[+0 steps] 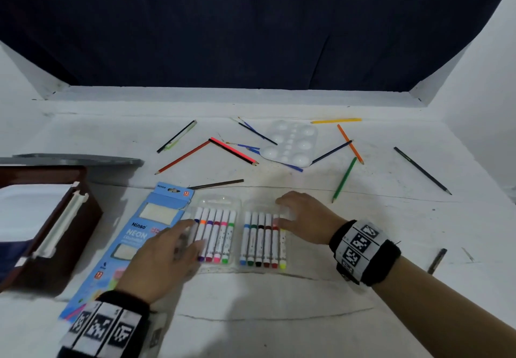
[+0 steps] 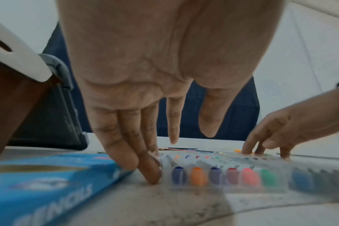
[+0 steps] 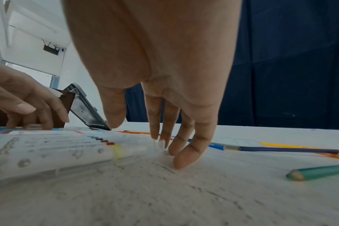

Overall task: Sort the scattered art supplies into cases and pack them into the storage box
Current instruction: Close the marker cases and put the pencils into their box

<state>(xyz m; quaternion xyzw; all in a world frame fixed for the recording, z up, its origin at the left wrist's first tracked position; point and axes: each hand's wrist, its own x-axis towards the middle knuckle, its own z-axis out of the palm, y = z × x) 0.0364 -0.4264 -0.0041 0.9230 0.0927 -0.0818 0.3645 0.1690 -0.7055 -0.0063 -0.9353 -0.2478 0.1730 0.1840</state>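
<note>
- White and scuffed, the counter (image 1: 279, 315) runs out to a dark blue curtain (image 1: 251, 22) at the back.
- Nearest lies the clear marker case (image 1: 237, 237), opened flat, six markers (image 1: 215, 234) in each half; it sits just right of the blue pencil box (image 1: 131, 240).
- Left hand (image 1: 162, 260) is at the case's left edge, fingers (image 2: 147, 172) straight and loose, tips touching counter and case rim, gripping nothing.
- Right hand (image 1: 304, 218) spreads over the far right corner of the case, fingers (image 3: 184, 156) extended with tips down on the plastic and counter, not curled round anything.
- My judgement: the case is light, thin and springy, slick on this surface; take it by the outer long edges and fold one half over, since markers look free to roll out if it tilts.
- Storage box (image 1: 47, 218), dark brown with its grey lid (image 1: 78, 159) behind it, stands at the left, cut off by the frame.
- Farther out, well apart: loose coloured pencils (image 1: 344, 180), thin brushes (image 1: 257, 134) and a white palette (image 1: 290, 144).
- Motion blur softens the left hand; whether the case has a latch is hard to make out, and the storage box's contents are only partly visible.
</note>
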